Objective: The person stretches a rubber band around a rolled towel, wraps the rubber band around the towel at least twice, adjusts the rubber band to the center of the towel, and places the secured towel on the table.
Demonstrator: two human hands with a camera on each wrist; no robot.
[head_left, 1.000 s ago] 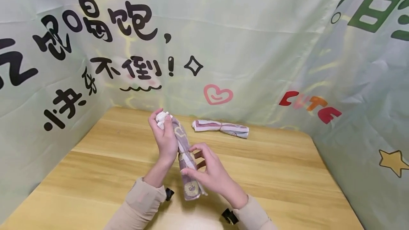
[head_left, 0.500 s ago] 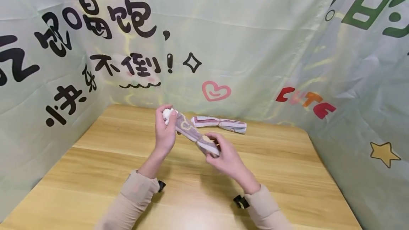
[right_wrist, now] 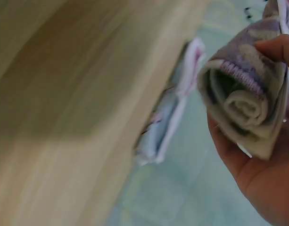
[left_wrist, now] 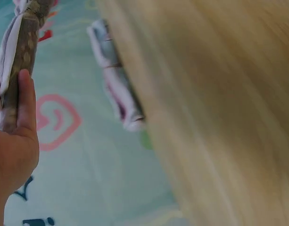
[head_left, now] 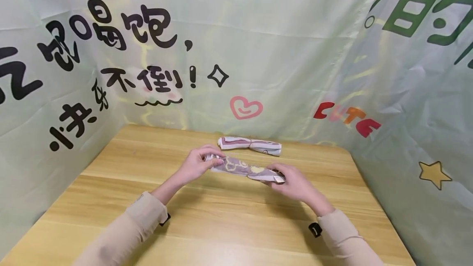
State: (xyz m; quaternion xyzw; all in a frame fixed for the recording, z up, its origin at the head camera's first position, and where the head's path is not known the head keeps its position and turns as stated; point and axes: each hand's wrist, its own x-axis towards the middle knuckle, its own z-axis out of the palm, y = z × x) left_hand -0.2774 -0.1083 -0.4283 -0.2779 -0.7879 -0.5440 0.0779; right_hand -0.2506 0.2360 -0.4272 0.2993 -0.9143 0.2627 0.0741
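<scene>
A rolled purple towel (head_left: 236, 166) with a yellow pattern is held roughly level above the wooden table, drawn in at its middle as if tied. My left hand (head_left: 201, 163) grips its left end, fingers over the top and thumb along the near side. At the other end my right hand (head_left: 292, 180) holds the roll, and a small white tag shows beside it. The right wrist view shows the spiral end of the towel (right_wrist: 245, 106) between thumb and fingers. Behind it, a second rolled towel (head_left: 249, 145), white and pink, lies tied on the table.
The wooden table (head_left: 221, 225) reaches to printed cloth walls (head_left: 288, 73) at the back and both sides. The second roll lies close to the back wall. A black wrist mount (head_left: 315, 230) sits under the right sleeve.
The purple towel has swung from steeply slanted to nearly level. My right hand has shifted right and onto its end; my left hand has come lower and turned over it.
</scene>
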